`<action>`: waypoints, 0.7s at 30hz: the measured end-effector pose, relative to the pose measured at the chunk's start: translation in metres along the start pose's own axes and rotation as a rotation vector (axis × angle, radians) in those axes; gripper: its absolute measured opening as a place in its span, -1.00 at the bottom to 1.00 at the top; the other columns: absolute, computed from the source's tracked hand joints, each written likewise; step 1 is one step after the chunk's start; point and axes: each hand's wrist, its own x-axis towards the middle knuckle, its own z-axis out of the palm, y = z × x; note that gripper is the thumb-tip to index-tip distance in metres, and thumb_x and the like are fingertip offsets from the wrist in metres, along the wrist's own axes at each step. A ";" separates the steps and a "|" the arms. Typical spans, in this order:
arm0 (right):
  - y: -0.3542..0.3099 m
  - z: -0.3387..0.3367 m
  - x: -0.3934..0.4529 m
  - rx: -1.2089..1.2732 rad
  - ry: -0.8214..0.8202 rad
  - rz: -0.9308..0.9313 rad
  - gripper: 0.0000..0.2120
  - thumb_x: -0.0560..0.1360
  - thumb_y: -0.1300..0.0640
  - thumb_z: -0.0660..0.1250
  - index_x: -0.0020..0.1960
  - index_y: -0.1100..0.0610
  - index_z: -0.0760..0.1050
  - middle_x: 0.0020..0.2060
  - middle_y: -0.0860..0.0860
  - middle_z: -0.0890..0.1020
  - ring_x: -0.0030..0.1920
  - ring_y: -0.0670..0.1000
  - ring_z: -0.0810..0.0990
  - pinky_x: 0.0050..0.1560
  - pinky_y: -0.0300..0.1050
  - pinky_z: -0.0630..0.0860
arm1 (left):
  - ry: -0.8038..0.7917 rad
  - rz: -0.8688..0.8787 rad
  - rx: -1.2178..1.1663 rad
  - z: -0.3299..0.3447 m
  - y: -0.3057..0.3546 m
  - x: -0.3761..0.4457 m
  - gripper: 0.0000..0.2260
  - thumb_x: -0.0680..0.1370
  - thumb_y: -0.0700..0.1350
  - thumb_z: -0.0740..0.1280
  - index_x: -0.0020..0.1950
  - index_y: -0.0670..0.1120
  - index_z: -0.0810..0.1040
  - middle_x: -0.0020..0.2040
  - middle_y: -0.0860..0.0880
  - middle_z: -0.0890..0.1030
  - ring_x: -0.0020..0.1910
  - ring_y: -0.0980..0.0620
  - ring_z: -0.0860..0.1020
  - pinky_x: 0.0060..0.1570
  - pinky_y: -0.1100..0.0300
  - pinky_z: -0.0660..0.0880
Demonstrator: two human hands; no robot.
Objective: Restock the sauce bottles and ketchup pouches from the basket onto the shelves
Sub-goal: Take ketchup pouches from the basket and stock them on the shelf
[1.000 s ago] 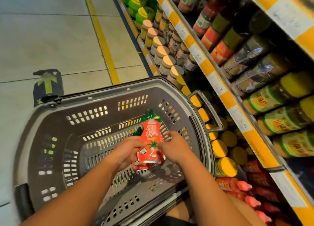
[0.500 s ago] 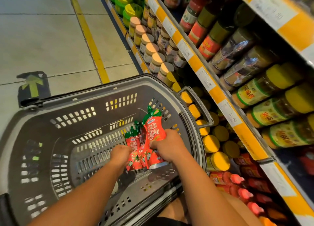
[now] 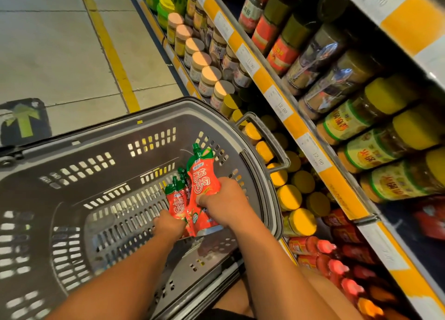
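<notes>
Both my hands are inside the grey shopping basket [image 3: 149, 117]. My right hand [image 3: 224, 201] grips a large red ketchup pouch [image 3: 201, 175] with a green spout, held upright. My left hand [image 3: 168, 226] holds the lower part of smaller red ketchup pouches [image 3: 177, 200] just left of the large one. The pouches touch each other. The basket bottom around them looks bare. Red sauce bottles [image 3: 313, 247] lie on the lowest shelf at the right.
Shelves [image 3: 284, 112] with yellow price strips run along the right, packed with yellow-lidded jars [image 3: 289, 197] and labelled jars [image 3: 361, 124]. The basket handle [image 3: 272, 146] lies against the shelf side. Tiled floor with a yellow line [image 3: 108, 47] lies at the left.
The pouches, held together in front of me a second ago, are now apart: the large one in my right hand, the smaller ones in my left. The view shifted slightly.
</notes>
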 end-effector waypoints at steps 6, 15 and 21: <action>0.006 -0.004 0.001 0.005 -0.001 0.005 -0.65 0.41 0.05 0.54 0.16 0.09 0.58 -0.01 0.07 0.72 -0.06 0.13 0.72 0.05 0.16 0.68 | -0.017 -0.034 -0.062 -0.011 0.014 -0.026 -0.69 0.39 -0.10 0.55 0.00 -0.20 0.55 -0.11 -0.23 0.66 -0.20 -0.21 0.65 -0.19 -0.12 0.67; -0.008 0.000 0.001 0.022 0.023 -0.027 -0.62 0.38 -0.01 0.52 0.15 0.06 0.58 -0.01 0.07 0.70 -0.05 0.16 0.70 0.05 0.13 0.68 | -0.094 0.012 -0.015 -0.011 0.003 -0.015 -0.75 0.29 -0.18 0.60 -0.13 -0.23 0.65 -0.12 -0.26 0.69 -0.18 -0.20 0.66 -0.21 -0.04 0.62; -0.029 0.004 -0.008 0.014 0.047 -0.099 -0.66 0.40 0.00 0.53 0.13 0.07 0.60 -0.02 0.06 0.70 -0.06 0.17 0.68 0.01 0.03 0.65 | -0.067 -0.016 -0.062 -0.055 0.032 -0.060 -0.85 0.59 -0.30 0.30 -0.11 -0.37 0.58 -0.29 -0.27 0.62 -0.37 -0.14 0.58 -0.41 0.09 0.52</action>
